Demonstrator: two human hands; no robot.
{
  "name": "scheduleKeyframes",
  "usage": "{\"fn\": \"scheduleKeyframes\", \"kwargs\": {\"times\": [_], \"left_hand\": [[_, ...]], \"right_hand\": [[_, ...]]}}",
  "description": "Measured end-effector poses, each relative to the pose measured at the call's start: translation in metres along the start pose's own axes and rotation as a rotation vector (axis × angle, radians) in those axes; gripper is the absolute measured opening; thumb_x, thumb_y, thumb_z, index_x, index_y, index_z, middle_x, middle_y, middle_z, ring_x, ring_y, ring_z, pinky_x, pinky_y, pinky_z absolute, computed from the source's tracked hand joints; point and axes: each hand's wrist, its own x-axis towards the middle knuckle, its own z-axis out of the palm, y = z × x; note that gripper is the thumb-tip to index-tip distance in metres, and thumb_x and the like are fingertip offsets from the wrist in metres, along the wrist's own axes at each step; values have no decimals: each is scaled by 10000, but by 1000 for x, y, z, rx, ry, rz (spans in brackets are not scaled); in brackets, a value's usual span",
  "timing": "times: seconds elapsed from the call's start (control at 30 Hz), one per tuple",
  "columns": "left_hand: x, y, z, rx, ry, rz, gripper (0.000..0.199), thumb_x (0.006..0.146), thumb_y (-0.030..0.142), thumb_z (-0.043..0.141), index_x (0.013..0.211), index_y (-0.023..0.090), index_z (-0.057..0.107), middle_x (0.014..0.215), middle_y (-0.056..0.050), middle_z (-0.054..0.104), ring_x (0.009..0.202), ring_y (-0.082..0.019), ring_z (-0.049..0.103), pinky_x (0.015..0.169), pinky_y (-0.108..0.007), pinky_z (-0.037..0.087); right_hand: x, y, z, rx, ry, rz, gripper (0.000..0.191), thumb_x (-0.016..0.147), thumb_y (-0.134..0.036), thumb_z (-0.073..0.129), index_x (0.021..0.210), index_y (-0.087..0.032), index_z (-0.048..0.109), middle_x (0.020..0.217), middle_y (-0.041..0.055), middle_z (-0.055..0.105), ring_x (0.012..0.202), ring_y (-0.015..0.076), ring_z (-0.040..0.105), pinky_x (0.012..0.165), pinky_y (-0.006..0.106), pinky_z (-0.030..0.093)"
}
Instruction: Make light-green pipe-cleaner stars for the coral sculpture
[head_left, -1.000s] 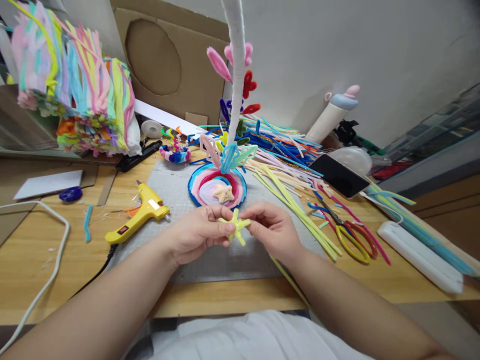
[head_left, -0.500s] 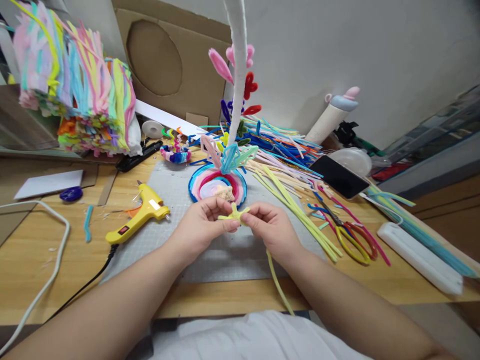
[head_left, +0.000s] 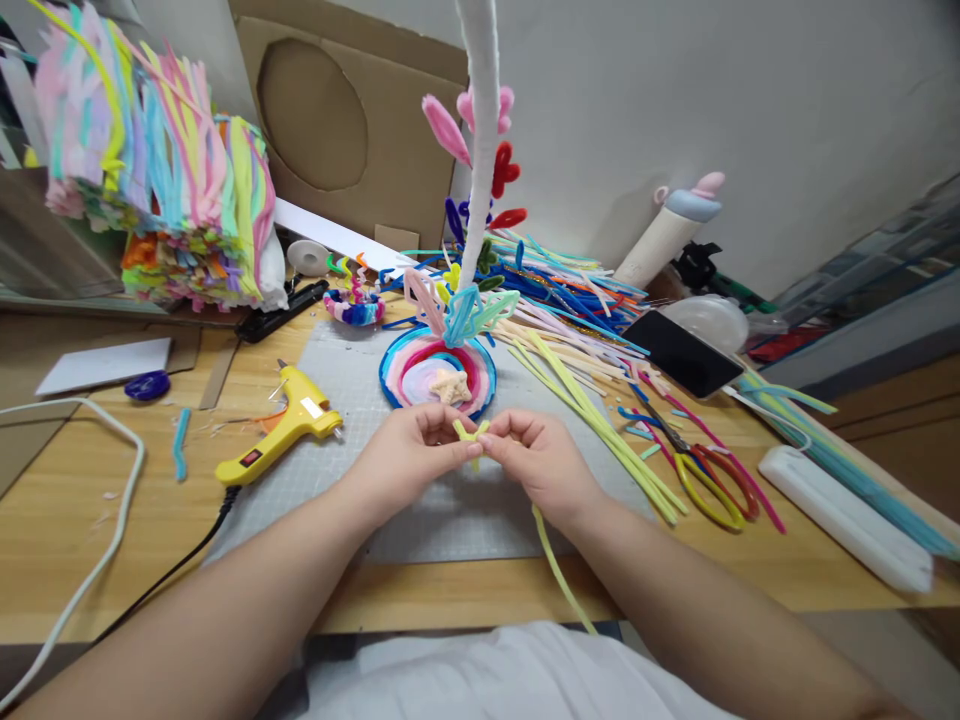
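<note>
Between my hands is a yellow pipe cleaner [head_left: 470, 432] bent into a small pointed shape. My left hand [head_left: 409, 450] pinches one side with thumb and fingertips. On the other side my right hand [head_left: 544, 462] pinches it too, and a long yellow tail hangs below that palm. Just beyond my fingers lies a round coiled base [head_left: 390, 372] in blue, pink and white, with a beige star [head_left: 450, 386] on it. A tall white fuzzy stem [head_left: 481, 150] rises behind, with pink, red and purple loops around it and pastel loops at its foot.
A yellow glue gun [head_left: 281, 425] lies to the left on the grey cutting mat [head_left: 420, 530]. On the right are yellow pipe cleaners [head_left: 600, 430], scissors [head_left: 712, 485], a phone [head_left: 682, 350] and a white oblong case [head_left: 844, 518]. Bundled pipe cleaners [head_left: 157, 170] stand at back left.
The yellow shape has turned between my fingertips, so its points face differently. My hands sit slightly lower against the base, and the beige star behind them shows more fully.
</note>
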Motion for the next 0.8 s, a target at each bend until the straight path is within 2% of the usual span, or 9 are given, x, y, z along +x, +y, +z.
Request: {"fn": "scheduleKeyframes", "kwargs": {"times": [0.07,0.23,0.33,0.47,0.6,0.73,0.8], "left_hand": [[0,-1,-1,42,26,-8,257,619,328,768,741,136,649,701,-18,660,627,-131,578,608,-239,424],[-1,1,-4,159,82,-4,253,638,357,747,692,132,644,670,-28,658,593,-128,554,573,-239,391],[-2,4,-5,155,82,-17,254,619,360,759,660,139,640,595,0,611,529,-106,500,517,-224,344],[-3,8,-6,-73,6,-105,213,586,303,789,629,149,649,590,9,595,522,-89,471,519,-216,343],[-3,11,-6,-292,-90,-153,176,606,275,784,606,149,661,586,5,584,526,-79,463,518,-204,358],[-1,10,-6,-390,-29,-116,179,600,246,797,637,143,656,631,4,602,568,-75,503,532,-185,381],[-1,8,-5,-382,36,-78,195,597,251,800,668,141,656,667,-3,626,608,-87,534,556,-191,402]], "right_hand": [[0,0,1,-26,-13,1,268,685,-397,706,675,-149,603,544,-50,490,472,58,349,442,201,251],[1,-8,-3,36,-135,94,244,728,-385,641,719,-147,592,480,-89,356,419,44,221,404,200,147],[2,-16,-9,12,-152,96,226,713,-358,657,701,-156,558,492,-90,364,428,45,236,406,194,150],[2,-23,-17,-8,-212,100,220,717,-349,659,729,-148,571,509,-82,402,433,44,269,421,196,161],[1,-24,-19,65,-276,105,236,714,-359,669,764,-150,571,511,-84,410,415,40,256,416,202,147],[-1,-21,-13,148,-303,112,249,727,-371,662,735,-176,508,484,-101,374,397,38,222,405,194,136],[-3,-18,-9,109,-262,64,241,740,-359,651,713,-179,493,500,-90,395,409,42,255,407,188,172]]}}
